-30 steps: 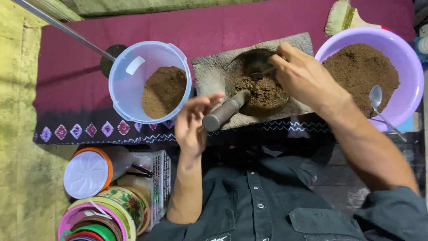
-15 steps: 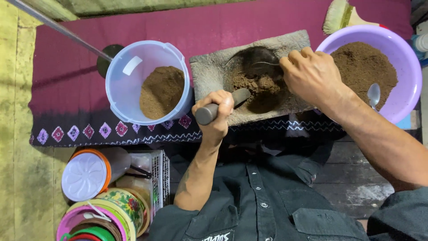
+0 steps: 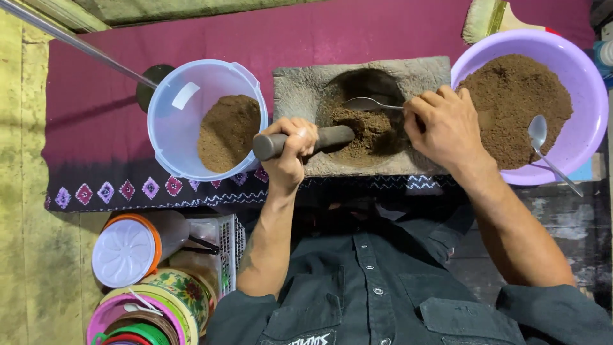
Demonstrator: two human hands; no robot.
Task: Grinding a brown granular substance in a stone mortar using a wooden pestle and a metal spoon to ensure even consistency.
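The left hand (image 3: 288, 150) is closed around the dark stone pestle (image 3: 303, 140), whose tip lies on the brown powder (image 3: 364, 131) in the stone mortar (image 3: 361, 115), while the right hand (image 3: 444, 124), just right, grips a metal spoon (image 3: 370, 103) over it.

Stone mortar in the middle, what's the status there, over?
Left hand gripping dark cylindrical pestle laid into grey stone mortar. Right hand holding metal spoon over brown powder. Nothing blocking either hand.
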